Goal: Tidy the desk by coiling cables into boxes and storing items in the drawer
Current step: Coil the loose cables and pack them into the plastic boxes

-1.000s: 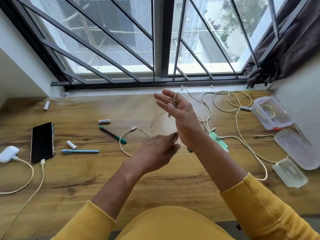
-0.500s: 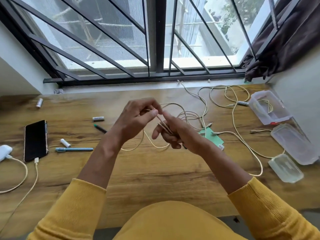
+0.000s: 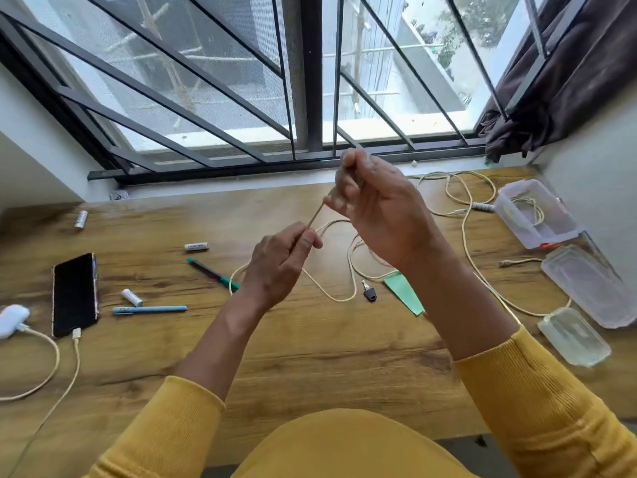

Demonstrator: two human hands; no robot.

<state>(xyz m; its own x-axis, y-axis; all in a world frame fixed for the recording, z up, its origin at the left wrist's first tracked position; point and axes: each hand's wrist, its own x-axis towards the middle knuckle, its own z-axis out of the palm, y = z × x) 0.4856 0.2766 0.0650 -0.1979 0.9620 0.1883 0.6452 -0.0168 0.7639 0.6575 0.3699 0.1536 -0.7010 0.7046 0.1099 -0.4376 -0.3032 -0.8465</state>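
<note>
Far left of frame: white charger (image 3: 12,320) on the wooden desk (image 3: 310,357), its cable plugged into a black phone (image 3: 74,294) just beside it. Right of the phone: a blue pen (image 3: 150,309), loose batteries (image 3: 131,297), a green-tipped pen (image 3: 212,273).

Centre: left hand (image 3: 279,267) above the desk, thumb and forefinger pinched on a beige cable (image 3: 339,294). A taut stretch runs up-right to the right hand (image 3: 379,208), raised higher, fingers curled round the cable. Slack loops lie on the desk below, near a small key (image 3: 369,292) and green paper (image 3: 405,294).

Right: more beige cable across the desk. An open clear box (image 3: 532,215) at the right edge holds a coiled cable; two clear lids (image 3: 586,288) lie below it.
</note>
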